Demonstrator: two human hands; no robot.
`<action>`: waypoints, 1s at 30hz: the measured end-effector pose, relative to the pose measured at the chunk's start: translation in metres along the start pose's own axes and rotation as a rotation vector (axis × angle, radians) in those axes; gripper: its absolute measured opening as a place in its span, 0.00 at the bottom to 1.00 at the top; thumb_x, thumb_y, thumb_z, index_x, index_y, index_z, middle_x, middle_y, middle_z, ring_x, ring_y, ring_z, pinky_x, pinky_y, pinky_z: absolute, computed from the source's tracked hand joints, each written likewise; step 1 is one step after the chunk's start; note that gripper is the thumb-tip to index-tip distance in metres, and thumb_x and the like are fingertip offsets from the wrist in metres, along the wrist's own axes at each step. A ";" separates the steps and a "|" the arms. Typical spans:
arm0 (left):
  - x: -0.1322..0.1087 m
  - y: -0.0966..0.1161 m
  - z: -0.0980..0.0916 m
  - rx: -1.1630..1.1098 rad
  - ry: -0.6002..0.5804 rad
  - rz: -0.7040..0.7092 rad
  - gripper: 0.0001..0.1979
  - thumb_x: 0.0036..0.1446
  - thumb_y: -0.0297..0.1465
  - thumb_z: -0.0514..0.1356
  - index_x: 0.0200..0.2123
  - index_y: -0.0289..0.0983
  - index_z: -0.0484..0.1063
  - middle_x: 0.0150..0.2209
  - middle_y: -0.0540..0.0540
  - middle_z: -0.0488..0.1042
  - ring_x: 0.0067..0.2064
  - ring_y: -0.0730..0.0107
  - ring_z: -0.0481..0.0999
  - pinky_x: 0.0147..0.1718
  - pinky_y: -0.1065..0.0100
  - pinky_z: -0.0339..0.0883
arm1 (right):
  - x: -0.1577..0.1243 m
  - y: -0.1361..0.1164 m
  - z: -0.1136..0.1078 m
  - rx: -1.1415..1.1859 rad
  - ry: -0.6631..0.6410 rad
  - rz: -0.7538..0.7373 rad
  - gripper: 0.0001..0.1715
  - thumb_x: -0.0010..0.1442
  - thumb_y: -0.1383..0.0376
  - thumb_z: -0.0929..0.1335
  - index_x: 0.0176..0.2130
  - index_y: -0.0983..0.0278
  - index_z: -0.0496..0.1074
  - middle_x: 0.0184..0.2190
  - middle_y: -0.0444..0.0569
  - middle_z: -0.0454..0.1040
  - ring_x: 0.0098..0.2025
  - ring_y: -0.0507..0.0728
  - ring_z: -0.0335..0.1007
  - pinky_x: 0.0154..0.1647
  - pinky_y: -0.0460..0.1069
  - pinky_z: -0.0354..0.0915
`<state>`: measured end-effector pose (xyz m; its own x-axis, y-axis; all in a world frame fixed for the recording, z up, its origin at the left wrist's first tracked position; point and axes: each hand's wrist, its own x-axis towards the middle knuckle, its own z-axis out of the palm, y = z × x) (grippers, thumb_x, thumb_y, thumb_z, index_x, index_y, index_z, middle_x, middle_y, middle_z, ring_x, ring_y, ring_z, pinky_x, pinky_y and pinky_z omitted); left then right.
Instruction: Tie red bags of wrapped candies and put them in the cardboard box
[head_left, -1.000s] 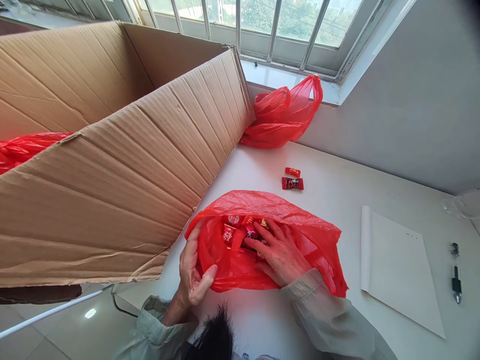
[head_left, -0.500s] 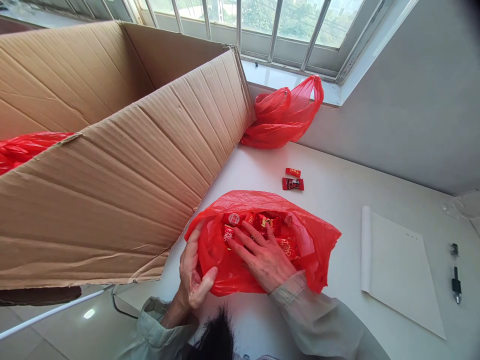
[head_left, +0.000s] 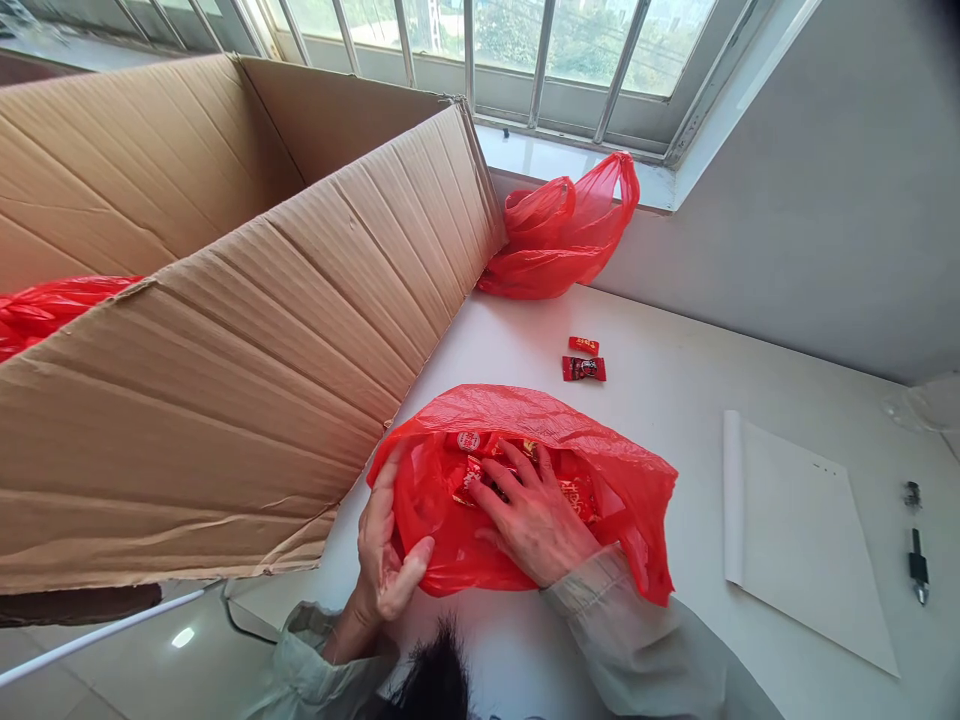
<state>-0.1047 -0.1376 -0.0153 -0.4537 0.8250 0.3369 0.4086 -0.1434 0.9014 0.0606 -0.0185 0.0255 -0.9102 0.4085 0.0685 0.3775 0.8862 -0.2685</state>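
Observation:
A red plastic bag (head_left: 510,408) lies with its mouth spread on the white table, and several red-wrapped candies (head_left: 576,498) show inside it. My left hand (head_left: 386,560) grips the bag's left edge, thumb on the near side and fingers along the outside. Inside the bag mouth, my right hand (head_left: 536,525) rests palm down on the candies with its fingers apart. Its fingertips touch the wrappers and are partly hidden among them. Beyond the bag, a small red candy (head_left: 583,346) and a dark red candy (head_left: 583,369) lie on the table.
A large open cardboard box (head_left: 300,350) stands at the left, with red plastic (head_left: 60,305) inside. Another red bag (head_left: 562,235) sits by the window wall. To the right are a white paper pad (head_left: 810,540) and a pen (head_left: 917,568).
My right hand's fingers have shifted slightly right and curled a little among the candies, which have moved under them. My left hand keeps its hold on the bag.

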 end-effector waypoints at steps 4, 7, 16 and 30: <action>0.001 0.001 0.000 -0.003 -0.012 0.015 0.40 0.53 0.32 0.58 0.68 0.44 0.46 0.69 0.49 0.47 0.69 0.45 0.45 0.66 0.44 0.46 | 0.000 -0.001 0.005 0.010 0.006 -0.050 0.23 0.63 0.59 0.66 0.56 0.58 0.65 0.62 0.54 0.62 0.66 0.73 0.48 0.58 0.79 0.50; 0.002 0.001 0.000 -0.008 -0.019 0.002 0.41 0.53 0.32 0.58 0.68 0.44 0.44 0.70 0.49 0.46 0.69 0.45 0.44 0.66 0.44 0.44 | -0.001 0.001 0.000 -0.013 -0.034 -0.011 0.11 0.65 0.62 0.64 0.46 0.59 0.73 0.58 0.52 0.67 0.66 0.72 0.50 0.58 0.76 0.53; 0.003 0.005 0.001 0.026 -0.027 0.025 0.40 0.55 0.32 0.57 0.68 0.42 0.43 0.69 0.46 0.48 0.69 0.45 0.42 0.66 0.45 0.44 | 0.003 0.006 -0.002 -0.008 0.004 0.011 0.16 0.66 0.61 0.62 0.52 0.59 0.70 0.60 0.52 0.65 0.64 0.71 0.52 0.59 0.72 0.55; 0.009 0.009 0.004 -0.023 -0.028 0.009 0.42 0.49 0.31 0.60 0.67 0.39 0.50 0.67 0.43 0.54 0.68 0.44 0.46 0.64 0.48 0.51 | 0.037 0.004 0.001 -0.107 -0.048 0.131 0.22 0.66 0.62 0.62 0.59 0.57 0.63 0.50 0.57 0.69 0.48 0.63 0.66 0.47 0.59 0.64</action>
<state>-0.1020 -0.1296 -0.0055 -0.4274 0.8388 0.3373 0.3937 -0.1631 0.9046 0.0279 -0.0004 0.0258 -0.8583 0.5130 -0.0067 0.5067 0.8455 -0.1685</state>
